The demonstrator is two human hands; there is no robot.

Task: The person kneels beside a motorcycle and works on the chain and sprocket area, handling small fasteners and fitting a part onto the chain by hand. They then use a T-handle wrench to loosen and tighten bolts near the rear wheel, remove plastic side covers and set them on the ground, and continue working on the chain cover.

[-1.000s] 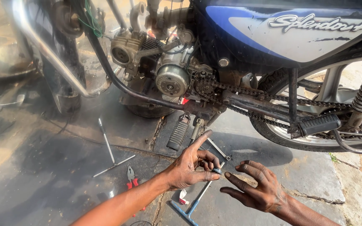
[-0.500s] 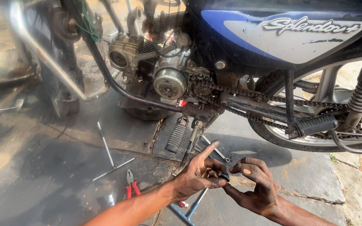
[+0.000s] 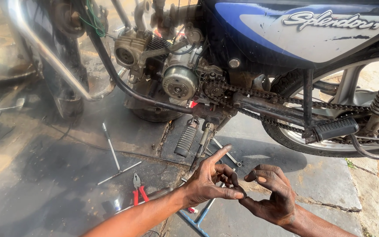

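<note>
Below the drive chain (image 3: pixel 286 103), left hand (image 3: pixel 207 182) pinches a small dark part (image 3: pixel 238 192) against right hand (image 3: pixel 270 199) fingertips; right hand's grip loose.

Greasy left hand (image 3: pixel 209 182) index raised (fingertips meeting), right hand (image 3: pixel 270 197) curled, touching

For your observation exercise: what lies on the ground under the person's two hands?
Under the left hand and right hand, a blue-handled tool and a wrench lie on the oily concrete floor. The hands cover the parts of them directly beneath.
</note>
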